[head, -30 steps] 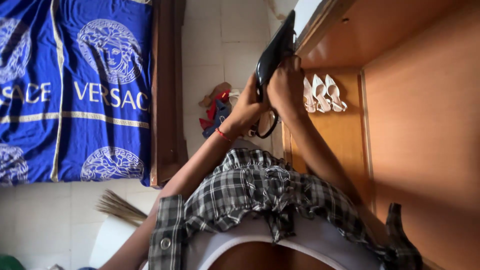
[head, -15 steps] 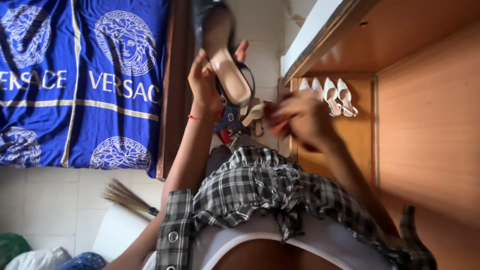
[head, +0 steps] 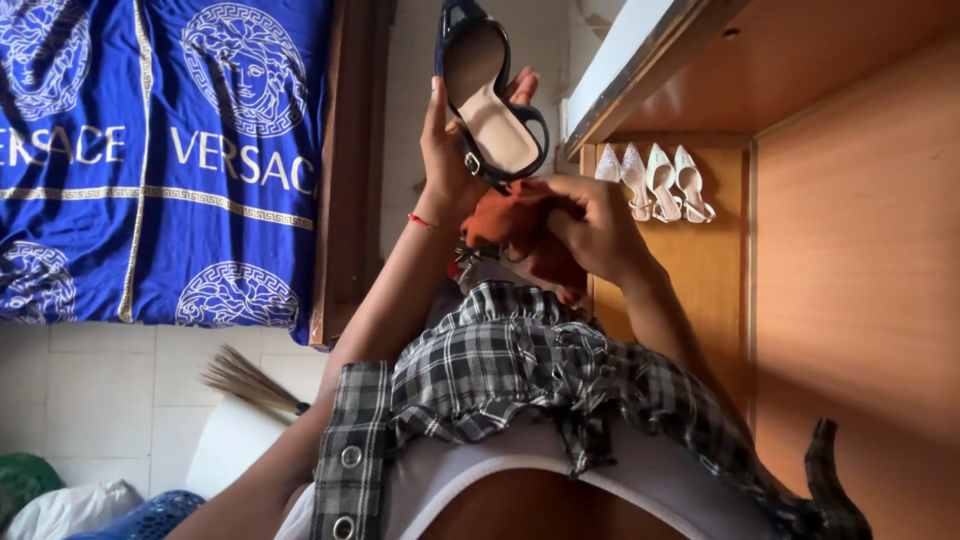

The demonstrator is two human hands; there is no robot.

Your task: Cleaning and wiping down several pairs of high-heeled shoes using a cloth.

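A: Take it from the left. What do you count?

B: One bed (head: 345, 170) with a dark wooden frame, covered by one blue spread (head: 150, 150) patterned in white and gold. Below it, on the pale tiled floor (head: 90, 380), lies one straw broom (head: 245, 380). At the bottom left corner sit one green bag, one white bag and one blue basket (head: 150, 515).

A: And the hands?

B: Two. The left hand (head: 450, 165) is raised, palm toward the camera, with a thin red band at the wrist. Its fingers are clamped around one black shoe (head: 490, 95) with a tan insole and a buckled strap. The shoe is held in the air above the floor, toe pointing away, insole facing up.

A: The other?

B: The right hand (head: 595, 230) sits just below the shoe's heel end, fingers closed on one rust-red cloth (head: 520, 230), which touches the shoe's strap. The forearm runs back toward a plaid shirt.

A: Further right?

B: One wooden wardrobe (head: 850, 250), open. On its shelf I count four white pointed shoes (head: 655, 180) in a row, toes away, well apart from the hands. Some footwear on the floor is mostly hidden behind the hands; I can't count it.
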